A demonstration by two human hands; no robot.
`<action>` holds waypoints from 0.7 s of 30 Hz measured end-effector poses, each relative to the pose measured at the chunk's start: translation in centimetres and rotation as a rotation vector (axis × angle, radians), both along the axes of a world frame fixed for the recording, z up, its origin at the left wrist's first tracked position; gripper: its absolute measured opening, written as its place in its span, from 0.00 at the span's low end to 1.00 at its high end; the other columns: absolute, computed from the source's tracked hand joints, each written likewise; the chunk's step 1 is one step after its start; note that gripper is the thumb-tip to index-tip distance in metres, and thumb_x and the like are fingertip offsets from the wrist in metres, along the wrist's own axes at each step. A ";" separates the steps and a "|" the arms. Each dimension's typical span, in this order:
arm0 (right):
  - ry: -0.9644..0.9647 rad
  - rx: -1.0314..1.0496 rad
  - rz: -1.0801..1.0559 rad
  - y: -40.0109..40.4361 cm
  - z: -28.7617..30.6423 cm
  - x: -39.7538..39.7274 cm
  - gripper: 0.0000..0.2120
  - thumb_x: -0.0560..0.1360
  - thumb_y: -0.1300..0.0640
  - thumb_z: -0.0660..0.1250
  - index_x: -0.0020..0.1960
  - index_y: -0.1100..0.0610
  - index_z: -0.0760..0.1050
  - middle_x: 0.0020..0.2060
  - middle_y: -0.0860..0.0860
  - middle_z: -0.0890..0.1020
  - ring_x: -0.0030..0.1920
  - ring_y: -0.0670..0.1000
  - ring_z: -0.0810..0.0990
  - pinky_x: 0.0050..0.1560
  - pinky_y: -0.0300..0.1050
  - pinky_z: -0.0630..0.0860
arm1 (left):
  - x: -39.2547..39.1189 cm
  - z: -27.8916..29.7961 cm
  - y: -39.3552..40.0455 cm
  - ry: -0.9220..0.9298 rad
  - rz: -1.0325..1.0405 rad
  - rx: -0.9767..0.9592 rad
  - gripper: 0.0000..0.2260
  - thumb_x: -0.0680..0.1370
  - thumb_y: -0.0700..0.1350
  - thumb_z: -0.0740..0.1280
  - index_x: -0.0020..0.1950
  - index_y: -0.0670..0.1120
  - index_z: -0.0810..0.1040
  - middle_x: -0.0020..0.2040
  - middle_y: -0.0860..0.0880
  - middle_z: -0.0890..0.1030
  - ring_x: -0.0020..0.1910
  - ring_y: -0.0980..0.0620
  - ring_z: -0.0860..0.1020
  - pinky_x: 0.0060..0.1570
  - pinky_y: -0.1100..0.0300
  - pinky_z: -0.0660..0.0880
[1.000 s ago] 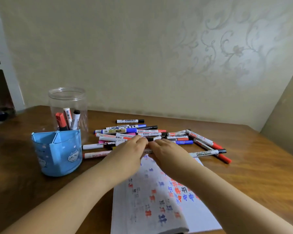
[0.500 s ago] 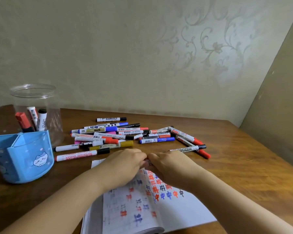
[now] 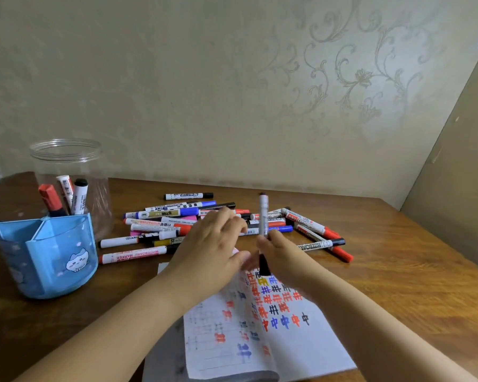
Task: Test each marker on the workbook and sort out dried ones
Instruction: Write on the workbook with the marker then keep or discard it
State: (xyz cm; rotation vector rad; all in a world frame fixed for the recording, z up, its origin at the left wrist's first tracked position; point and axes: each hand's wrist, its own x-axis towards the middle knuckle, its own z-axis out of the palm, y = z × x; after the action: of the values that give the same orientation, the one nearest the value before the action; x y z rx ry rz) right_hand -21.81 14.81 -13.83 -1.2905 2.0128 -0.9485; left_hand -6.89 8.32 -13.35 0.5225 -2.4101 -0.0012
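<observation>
My right hand [image 3: 280, 256] grips a white marker [image 3: 263, 216] and holds it upright, black cap end down, above the top edge of the open workbook [image 3: 293, 346]. The workbook's pages carry red, blue and black test marks. My left hand [image 3: 213, 244] hovers just left of the marker with its fingers stretched over the pile of loose markers [image 3: 171, 223]; its thumb is blurred close to the black cap. Nothing shows in its grasp.
A blue pen holder [image 3: 47, 257] stands at the left. Behind it a clear plastic jar [image 3: 66, 161] holds three markers. More markers [image 3: 318, 238] lie to the right of the hands. The wooden table [image 3: 398, 271] meets a wall behind and a panel at the right.
Both hands were pressed together at the workbook's top edge. Now the right hand has lifted a marker upright, and the left hand has drawn apart to the left.
</observation>
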 end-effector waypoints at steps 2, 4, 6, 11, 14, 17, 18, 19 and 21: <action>-0.251 -0.049 -0.048 -0.4 -0.2 0.1 0.13 0.81 0.49 0.55 0.51 0.58 0.69 0.50 0.61 0.79 0.48 0.56 0.76 0.56 0.54 0.73 | -0.5 -0.1 0.7 -0.016 0.022 0.244 0.10 0.77 0.54 0.64 0.52 0.50 0.70 0.49 0.54 0.74 0.45 0.57 0.73 0.42 0.67 0.68; -0.493 -0.112 -0.081 -0.2 0.0 0.4 0.14 0.81 0.51 0.57 0.56 0.61 0.71 0.51 0.59 0.80 0.53 0.55 0.78 0.58 0.52 0.73 | -1.2 -0.6 1.0 -0.067 0.043 0.360 0.11 0.78 0.56 0.61 0.56 0.51 0.70 0.50 0.55 0.75 0.46 0.58 0.74 0.42 0.66 0.72; -0.636 -0.143 -0.121 0.2 0.1 0.6 0.12 0.81 0.52 0.59 0.53 0.61 0.73 0.46 0.54 0.81 0.48 0.50 0.78 0.52 0.44 0.72 | -1.7 -0.9 1.3 -0.101 0.049 0.424 0.12 0.78 0.55 0.61 0.59 0.51 0.70 0.52 0.54 0.77 0.47 0.57 0.76 0.44 0.63 0.75; 0.115 -0.003 -0.183 2.1 1.0 0.4 0.20 0.78 0.43 0.60 0.41 0.58 0.78 0.31 0.48 0.78 0.29 0.45 0.71 0.31 0.38 0.69 | -2.0 -1.2 0.3 -0.124 0.093 0.461 0.09 0.82 0.47 0.56 0.59 0.47 0.72 0.49 0.53 0.75 0.45 0.56 0.74 0.39 0.64 0.68; 0.892 -0.277 -0.035 3.3 1.2 0.0 0.11 0.75 0.45 0.66 0.43 0.52 0.75 0.37 0.46 0.78 0.38 0.47 0.76 0.41 0.41 0.74 | -1.8 -1.0 -0.1 -0.191 0.043 0.469 0.11 0.82 0.46 0.55 0.62 0.47 0.71 0.56 0.51 0.75 0.52 0.55 0.74 0.49 0.62 0.71; 1.180 -0.270 0.269 2.9 0.8 -0.4 0.14 0.74 0.49 0.68 0.58 0.54 0.76 0.51 0.48 0.79 0.52 0.52 0.78 0.52 0.46 0.75 | -1.9 -1.0 0.4 -0.245 -0.022 0.497 0.11 0.82 0.45 0.53 0.63 0.49 0.68 0.59 0.53 0.73 0.56 0.56 0.72 0.51 0.64 0.69; 1.137 -0.219 0.323 2.8 0.8 -0.4 0.14 0.78 0.51 0.63 0.61 0.55 0.73 0.53 0.49 0.78 0.54 0.52 0.77 0.52 0.45 0.75 | -2.0 -1.2 0.5 -0.271 -0.032 0.504 0.10 0.83 0.46 0.53 0.62 0.50 0.67 0.59 0.53 0.73 0.55 0.56 0.72 0.52 0.63 0.70; 1.103 -0.181 0.368 2.8 0.5 -0.5 0.12 0.81 0.52 0.58 0.61 0.56 0.72 0.52 0.49 0.78 0.52 0.51 0.77 0.47 0.45 0.75 | -2.1 -1.4 0.6 -0.303 -0.034 0.506 0.09 0.82 0.46 0.52 0.60 0.50 0.68 0.58 0.53 0.73 0.54 0.56 0.72 0.53 0.61 0.72; 1.108 -0.174 0.423 3.0 0.0 -0.6 0.13 0.81 0.51 0.53 0.52 0.56 0.73 0.41 0.49 0.78 0.36 0.51 0.78 0.29 0.45 0.72 | -2.0 -1.8 0.6 -0.363 -0.031 0.514 0.07 0.82 0.44 0.52 0.56 0.50 0.68 0.54 0.51 0.74 0.51 0.56 0.73 0.52 0.57 0.74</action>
State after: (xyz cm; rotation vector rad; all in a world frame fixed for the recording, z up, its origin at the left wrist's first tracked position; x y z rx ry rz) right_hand -22.44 17.76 -13.83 -2.5869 2.2000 -0.1602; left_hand -8.84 8.91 -15.17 0.7675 -2.7751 -0.5994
